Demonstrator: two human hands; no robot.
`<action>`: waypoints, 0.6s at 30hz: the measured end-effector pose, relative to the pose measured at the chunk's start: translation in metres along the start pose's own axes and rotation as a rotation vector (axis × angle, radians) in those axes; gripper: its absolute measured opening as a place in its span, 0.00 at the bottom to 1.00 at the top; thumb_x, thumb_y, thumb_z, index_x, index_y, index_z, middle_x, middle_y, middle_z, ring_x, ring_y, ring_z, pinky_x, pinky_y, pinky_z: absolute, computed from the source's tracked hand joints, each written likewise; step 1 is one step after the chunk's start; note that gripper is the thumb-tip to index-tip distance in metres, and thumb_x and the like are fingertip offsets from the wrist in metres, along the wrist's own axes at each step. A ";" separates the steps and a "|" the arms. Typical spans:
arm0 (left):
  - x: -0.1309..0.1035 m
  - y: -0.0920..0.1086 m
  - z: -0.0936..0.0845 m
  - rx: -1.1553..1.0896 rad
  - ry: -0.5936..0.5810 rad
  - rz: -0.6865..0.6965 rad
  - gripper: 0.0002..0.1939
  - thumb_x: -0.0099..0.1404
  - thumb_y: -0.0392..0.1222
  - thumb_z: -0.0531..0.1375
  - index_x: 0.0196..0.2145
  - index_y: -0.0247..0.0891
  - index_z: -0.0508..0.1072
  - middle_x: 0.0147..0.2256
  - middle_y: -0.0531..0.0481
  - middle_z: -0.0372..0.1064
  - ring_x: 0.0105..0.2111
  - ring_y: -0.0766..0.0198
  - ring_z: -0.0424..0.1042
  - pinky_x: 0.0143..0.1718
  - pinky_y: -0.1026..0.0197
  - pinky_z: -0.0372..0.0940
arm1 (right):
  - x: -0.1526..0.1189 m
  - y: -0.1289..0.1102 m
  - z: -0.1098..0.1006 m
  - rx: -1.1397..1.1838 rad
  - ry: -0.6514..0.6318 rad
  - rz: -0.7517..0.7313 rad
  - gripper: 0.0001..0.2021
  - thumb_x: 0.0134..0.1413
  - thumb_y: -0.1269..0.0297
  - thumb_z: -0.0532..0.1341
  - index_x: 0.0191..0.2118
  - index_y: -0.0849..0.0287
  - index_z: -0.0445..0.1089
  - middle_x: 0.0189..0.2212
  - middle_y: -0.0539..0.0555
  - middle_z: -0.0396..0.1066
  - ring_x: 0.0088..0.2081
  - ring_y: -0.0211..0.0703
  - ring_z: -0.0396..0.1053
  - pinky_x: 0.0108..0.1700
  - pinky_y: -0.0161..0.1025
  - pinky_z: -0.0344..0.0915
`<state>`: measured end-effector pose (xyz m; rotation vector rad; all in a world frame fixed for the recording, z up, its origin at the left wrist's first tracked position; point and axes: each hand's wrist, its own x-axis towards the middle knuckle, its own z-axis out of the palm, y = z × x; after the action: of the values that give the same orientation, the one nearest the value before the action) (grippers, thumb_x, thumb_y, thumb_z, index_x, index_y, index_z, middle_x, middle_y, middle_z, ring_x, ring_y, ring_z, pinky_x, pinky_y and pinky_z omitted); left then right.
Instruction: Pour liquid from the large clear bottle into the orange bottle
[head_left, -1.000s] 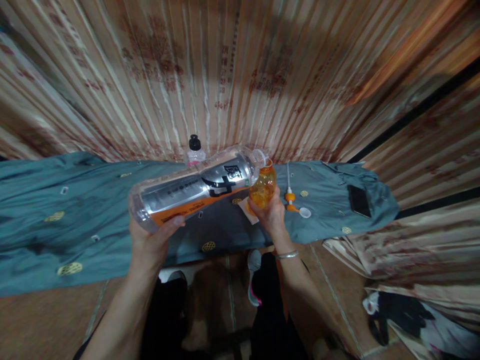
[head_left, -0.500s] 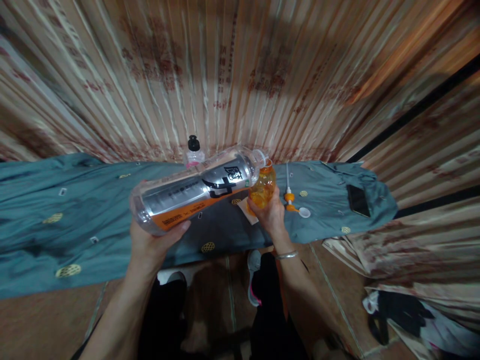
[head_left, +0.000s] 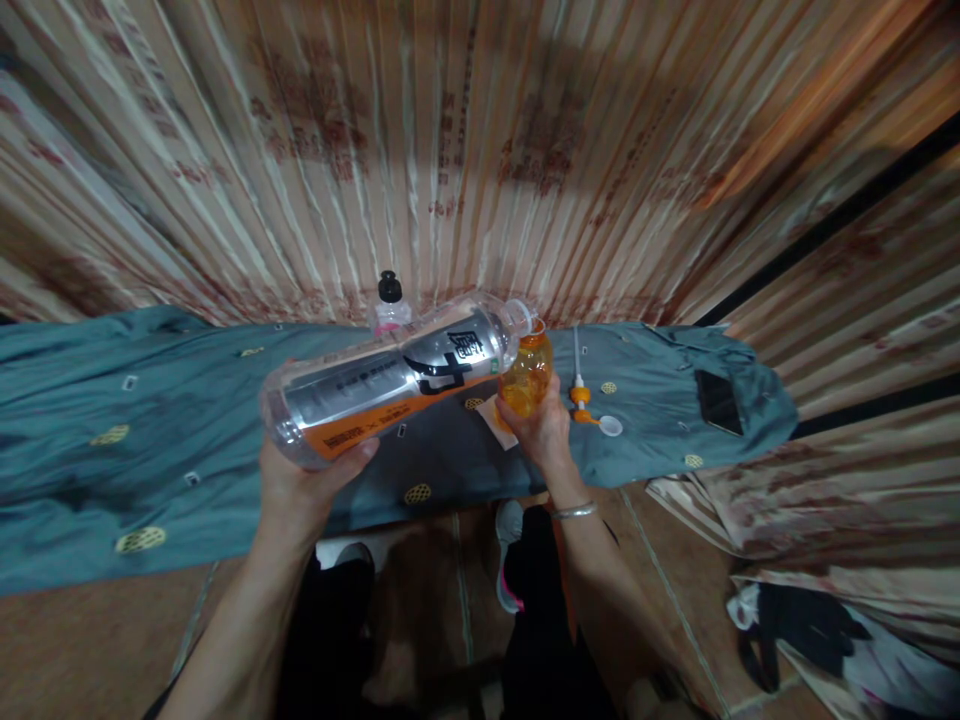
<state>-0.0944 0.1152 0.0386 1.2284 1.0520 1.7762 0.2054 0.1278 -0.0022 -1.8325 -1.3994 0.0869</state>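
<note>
A large clear plastic bottle [head_left: 397, 375] with a silver and orange label lies tilted in my left hand [head_left: 307, 485], which is wrapped round its base. The uncapped neck points right, at the mouth of a small orange see-through bottle [head_left: 527, 375]. My right hand [head_left: 546, 425] is closed round that orange bottle and holds it nearly upright. Liquid shows inside it. Just to the right, an orange and white pump top [head_left: 580, 395] with a long tube lies on the cloth, beside a small white round cap [head_left: 610, 426].
A clear bottle with a black cap [head_left: 389, 290] stands behind the large bottle. A flat beige piece [head_left: 499, 425] lies under my right hand. A dark phone [head_left: 718, 402] rests at the right end of the green cloth [head_left: 202, 420]. Pleated curtains [head_left: 465, 150] hang behind.
Almost nothing differs. Both hands keep their hold on the two bottles, and the view has shifted very slightly.
</note>
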 end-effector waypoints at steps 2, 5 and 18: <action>-0.001 0.003 0.002 -0.028 0.004 -0.040 0.53 0.33 0.44 0.86 0.59 0.49 0.77 0.57 0.49 0.80 0.59 0.52 0.78 0.63 0.53 0.73 | 0.000 0.000 -0.001 0.005 0.002 0.001 0.43 0.53 0.49 0.73 0.68 0.67 0.62 0.46 0.67 0.84 0.45 0.63 0.84 0.46 0.52 0.80; -0.001 0.006 0.004 -0.049 0.015 -0.073 0.53 0.33 0.43 0.86 0.59 0.48 0.77 0.59 0.48 0.79 0.61 0.51 0.78 0.64 0.52 0.72 | 0.000 -0.001 -0.001 0.015 0.012 -0.006 0.42 0.53 0.49 0.73 0.67 0.66 0.63 0.48 0.67 0.84 0.46 0.63 0.84 0.47 0.52 0.80; 0.000 0.007 0.005 -0.057 0.025 -0.074 0.55 0.30 0.42 0.86 0.59 0.45 0.78 0.57 0.45 0.80 0.60 0.48 0.78 0.65 0.47 0.72 | -0.001 0.003 0.003 0.052 0.043 -0.011 0.43 0.52 0.45 0.75 0.67 0.63 0.63 0.46 0.64 0.84 0.43 0.60 0.84 0.44 0.50 0.80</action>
<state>-0.0904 0.1138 0.0459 1.1215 1.0409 1.7575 0.2064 0.1286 -0.0066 -1.7741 -1.3654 0.0772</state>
